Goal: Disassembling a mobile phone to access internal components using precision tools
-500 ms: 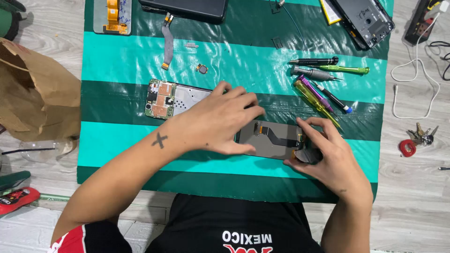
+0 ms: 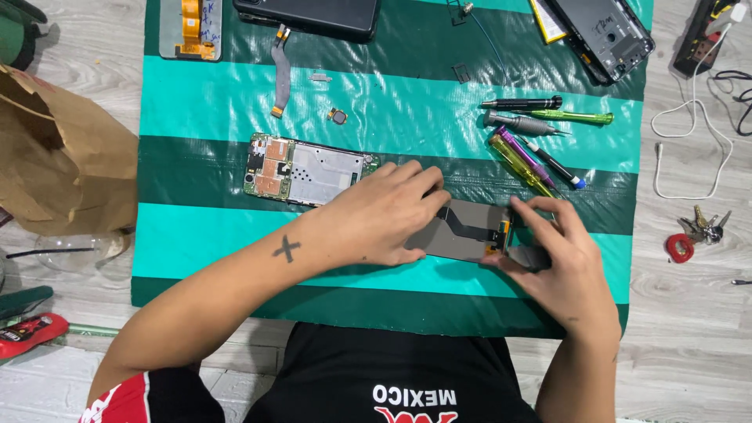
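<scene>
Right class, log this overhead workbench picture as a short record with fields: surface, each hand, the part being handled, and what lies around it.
surface: green striped mat on a pale wood floor
left hand: left hand presses flat on the grey phone panel
right hand: right hand grips the panel's right end, fingers by the flex cable
behind hands: circuit board frame
tools: row of screwdrivers
far left: brown paper bag
far right: keys, white cable
</scene>
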